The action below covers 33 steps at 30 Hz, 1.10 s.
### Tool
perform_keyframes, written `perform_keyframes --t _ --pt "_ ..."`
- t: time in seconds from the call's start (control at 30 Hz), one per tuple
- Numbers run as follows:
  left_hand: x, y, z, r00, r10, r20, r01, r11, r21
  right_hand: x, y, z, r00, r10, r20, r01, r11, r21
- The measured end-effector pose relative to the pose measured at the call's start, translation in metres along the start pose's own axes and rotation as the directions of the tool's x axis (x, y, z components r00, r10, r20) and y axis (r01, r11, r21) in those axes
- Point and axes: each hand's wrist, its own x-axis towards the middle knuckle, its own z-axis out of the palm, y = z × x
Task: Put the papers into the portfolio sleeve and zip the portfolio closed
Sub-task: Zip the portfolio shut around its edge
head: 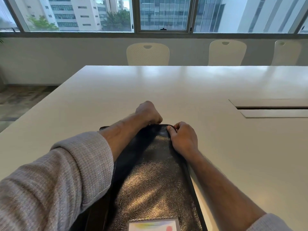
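Portfolio closed on table, left hand and right hand both pinching its far edge

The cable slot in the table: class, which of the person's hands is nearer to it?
The right hand. It pinches the portfolio's far right corner, on the side of the cable slot. The left hand grips the far edge further left, away from the slot.

Window daylight – table glare, wide-angle bowed edges.
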Motion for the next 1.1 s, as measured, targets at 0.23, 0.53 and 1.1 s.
perform_keyframes --t 0.23,0.53,1.1 --pt "0.0 -0.024 -0.019 1.0 -0.023 -0.002 0.023 1.0 0.014 0.001 0.001 0.001 1.0 0.002 0.005 -0.002 1.0 0.009" --pt "-0.006 -0.06 -0.039 0.994 -0.077 -0.083 0.079 0.997 0.023 -0.001 0.001 -0.001 1.0 -0.006 0.007 0.006 1.0 0.009" --pt "-0.016 -0.143 -0.084 0.976 -0.148 -0.16 0.161 0.984 0.072 0.0 0.0 -0.001 1.0 -0.01 -0.004 0.01 1.0 0.007"
